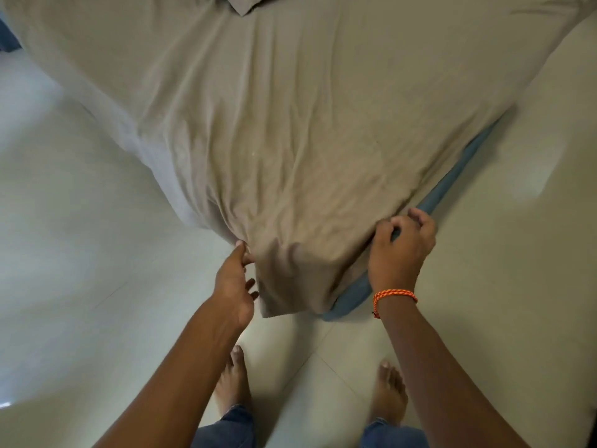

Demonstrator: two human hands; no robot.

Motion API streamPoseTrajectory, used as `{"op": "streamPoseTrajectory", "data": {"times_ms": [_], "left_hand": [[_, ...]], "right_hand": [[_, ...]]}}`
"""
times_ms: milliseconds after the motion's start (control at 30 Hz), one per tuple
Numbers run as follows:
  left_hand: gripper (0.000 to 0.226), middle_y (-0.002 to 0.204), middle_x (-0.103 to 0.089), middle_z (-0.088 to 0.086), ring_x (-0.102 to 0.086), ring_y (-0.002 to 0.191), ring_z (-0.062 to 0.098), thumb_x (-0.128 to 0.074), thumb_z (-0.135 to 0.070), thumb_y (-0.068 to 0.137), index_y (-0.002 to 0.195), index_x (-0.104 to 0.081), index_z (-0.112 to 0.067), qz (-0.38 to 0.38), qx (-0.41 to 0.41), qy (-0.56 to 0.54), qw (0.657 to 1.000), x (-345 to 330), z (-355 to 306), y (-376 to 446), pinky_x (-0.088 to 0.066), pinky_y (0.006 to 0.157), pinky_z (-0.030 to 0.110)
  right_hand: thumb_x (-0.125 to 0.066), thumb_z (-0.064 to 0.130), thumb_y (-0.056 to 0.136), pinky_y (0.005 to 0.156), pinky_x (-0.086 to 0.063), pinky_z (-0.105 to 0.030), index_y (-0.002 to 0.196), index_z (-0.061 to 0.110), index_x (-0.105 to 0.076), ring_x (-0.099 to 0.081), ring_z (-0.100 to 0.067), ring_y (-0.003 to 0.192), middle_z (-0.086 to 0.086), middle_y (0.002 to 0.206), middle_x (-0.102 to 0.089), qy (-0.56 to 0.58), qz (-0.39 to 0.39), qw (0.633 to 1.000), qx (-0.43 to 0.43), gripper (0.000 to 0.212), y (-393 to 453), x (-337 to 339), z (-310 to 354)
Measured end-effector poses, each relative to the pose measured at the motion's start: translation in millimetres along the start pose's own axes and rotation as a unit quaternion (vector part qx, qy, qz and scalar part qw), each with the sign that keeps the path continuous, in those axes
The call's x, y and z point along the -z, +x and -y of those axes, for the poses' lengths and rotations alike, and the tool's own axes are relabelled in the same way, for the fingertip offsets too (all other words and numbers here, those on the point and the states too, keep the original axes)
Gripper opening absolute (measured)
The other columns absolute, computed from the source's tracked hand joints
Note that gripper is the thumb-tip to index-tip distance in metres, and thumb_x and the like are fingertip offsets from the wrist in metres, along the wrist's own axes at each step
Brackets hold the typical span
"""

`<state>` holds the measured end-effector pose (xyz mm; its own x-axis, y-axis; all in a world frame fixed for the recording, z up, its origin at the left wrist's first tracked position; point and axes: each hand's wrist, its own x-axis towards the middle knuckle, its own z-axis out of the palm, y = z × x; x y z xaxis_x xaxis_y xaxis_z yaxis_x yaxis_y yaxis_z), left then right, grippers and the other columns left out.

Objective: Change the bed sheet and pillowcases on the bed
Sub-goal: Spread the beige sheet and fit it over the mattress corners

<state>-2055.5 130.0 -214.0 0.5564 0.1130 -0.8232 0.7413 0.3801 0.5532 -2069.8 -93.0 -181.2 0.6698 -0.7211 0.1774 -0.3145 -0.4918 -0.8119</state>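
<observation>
View: looking down from the person's head at the near corner of a bed, both bare arms reaching forward, bare feet on a pale tiled floor [80,302] below.

Bed sheet: a beige bed sheet [290,124] covers the bed and spreads away from both hands; its loose corner hangs down between them, creased and gathered.

Mattress: a blue mattress [452,185] edge shows uncovered along the side running away from the right hand, and again just under that wrist at the corner.

Left hand: the left hand [234,286] is at the left side of the hanging corner, thumb and forefinger pinching a fold of the sheet; the other fingers are loosely spread beside the cloth.

Right hand: the right hand [402,244] is on the right side of the corner, fingers curled at the sheet's hem where it meets the blue edge. It appears to grip the hem, though the exact hold is hidden under the knuckles. An orange braided wristband [394,295] circles this wrist.

Key relation: the sheet corner hangs directly between the two hands, touching both; the bare mattress edge runs forward and to the right from the right hand, which is the nearer hand to it.

Likely next need: drawing the hem down and around the corner, probably led by the right hand.

Pillow: a beige pillow [245,3] corner shows far ahead of the hands.
</observation>
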Motion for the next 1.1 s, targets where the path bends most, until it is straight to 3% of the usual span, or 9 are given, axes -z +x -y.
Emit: {"op": "streamPoseTrajectory", "data": {"times_ms": [133, 233, 300, 367, 467, 600, 733, 867, 1100], "left_hand": [[0.085, 0.152, -0.054, 0.001, -0.052, 0.136, 0.028, -0.06, -0.074, 0.088, 0.154, -0.048, -0.022, 0.104, 0.095, 0.031, 0.99, -10.3, 26.8, 4.3, -0.039, 0.111, 0.052], [0.069, 0.121, -0.073, 0.009, -0.071, 0.105, 0.027, -0.062, -0.066, 0.093, 0.138, -0.06, -0.015, 0.138, 0.115, -0.015, 0.984, -15.7, 28.1, -4.2, -0.053, 0.102, 0.054], [0.047, 0.094, -0.077, 0.007, -0.071, 0.078, 0.021, -0.062, -0.053, 0.1, 0.126, -0.066, -0.014, 0.128, 0.069, -0.036, 0.989, -16.1, 21.6, -8.7, -0.06, 0.088, 0.044], [0.022, 0.068, -0.065, 0.004, -0.059, 0.057, 0.014, -0.063, -0.029, 0.102, 0.116, -0.066, -0.013, 0.111, 0.024, -0.032, 0.993, -16.2, 11.0, -15.6, -0.06, 0.073, 0.035], [0.022, 0.098, -0.08, 0.005, -0.073, 0.092, 0.021, -0.068, -0.014, 0.088, 0.109, -0.072, -0.013, 0.087, -0.027, -0.049, 0.995, -11.3, -2.6, -28.5, -0.059, 0.093, 0.039], [0.025, 0.08, -0.072, -0.003, -0.068, 0.08, 0.017, -0.052, -0.008, 0.083, 0.069, -0.069, -0.019, 0.136, -0.036, -0.123, 0.982, -4.2, -18.8, -40.5, -0.053, 0.081, 0.033], [0.033, 0.1, -0.071, 0.0, -0.069, 0.1, 0.026, -0.046, -0.007, 0.074, 0.097, -0.068, -0.016, 0.203, -0.048, -0.254, 0.944, 12.7, -35.0, -41.9, -0.053, 0.098, 0.034], [0.05, 0.133, -0.067, 0.006, -0.066, 0.123, 0.03, -0.042, -0.01, 0.074, 0.118, -0.066, -0.012, 0.201, -0.041, -0.323, 0.924, 26.0, -43.5, -36.6, -0.047, 0.112, 0.04], [0.05, 0.092, -0.072, 0.004, -0.074, 0.084, 0.023, -0.045, 0.002, 0.087, 0.131, -0.065, -0.011, 0.18, -0.033, -0.333, 0.925, 20.9, -54.1, -50.4, -0.064, 0.081, 0.036]], "right_hand": [[-0.053, 0.022, 0.101, 0.096, -0.047, -0.036, 0.09, 0.023, -0.061, -0.058, -0.01, 0.096, -0.003, 0.102, -0.063, 0.402, 0.004, 0.906, -0.133, 0.014, -4.2, -1.8, 26.9], [-0.066, 0.042, 0.099, 0.108, -0.048, -0.047, 0.128, 0.014, -0.062, -0.066, -0.021, 0.121, -0.006, 0.126, -0.071, 0.543, 0.106, 0.777, -0.299, 0.041, -21.6, -8.2, 26.4], [-0.079, 0.05, 0.087, 0.112, -0.045, -0.055, 0.143, 0.011, -0.054, -0.062, -0.032, 0.128, -0.014, 0.137, -0.066, 0.55, 0.189, 0.742, -0.333, 0.073, -30.5, -10.8, 26.6], [-0.083, 0.049, 0.083, 0.11, -0.046, -0.057, 0.144, 0.01, -0.053, -0.063, -0.034, 0.126, -0.016, 0.136, -0.066, 0.545, 0.194, 0.741, -0.339, 0.078, -32.5, -10.4, 30.0], [-0.078, 0.046, 0.088, 0.103, -0.054, -0.051, 0.133, 0.003, -0.06, -0.069, -0.03, 0.117, -0.016, 0.126, -0.071, 0.539, 0.088, 0.774, -0.321, 0.065, -37.6, -13.4, 37.8], [-0.079, 0.03, 0.09, 0.084, -0.053, -0.016, 0.133, 0.004, -0.052, -0.067, 0.005, 0.098, -0.002, 0.119, -0.065, 0.369, -0.075, 0.891, -0.256, 0.057, -61.5, -28.1, 52.1], [-0.086, 0.029, 0.08, 0.101, -0.056, -0.039, 0.144, 0.006, -0.049, -0.069, -0.016, 0.116, -0.009, 0.133, -0.067, 0.466, -0.054, 0.843, -0.263, 0.078, -49.3, -41.1, 74.5], [-0.073, 0.044, 0.092, 0.112, -0.046, -0.051, 0.143, 0.016, -0.057, -0.064, -0.025, 0.127, -0.006, 0.137, -0.067, 0.613, 0.017, 0.744, -0.265, 0.06, -30.6, -38.2, 80.9], [-0.07, 0.036, 0.098, 0.102, -0.046, -0.048, 0.105, 0.01, -0.062, -0.061, -0.025, 0.106, -0.011, 0.108, -0.066, 0.455, 0.236, 0.85, -0.126, 0.028, -60.8, -50.1, 89.2]]}}
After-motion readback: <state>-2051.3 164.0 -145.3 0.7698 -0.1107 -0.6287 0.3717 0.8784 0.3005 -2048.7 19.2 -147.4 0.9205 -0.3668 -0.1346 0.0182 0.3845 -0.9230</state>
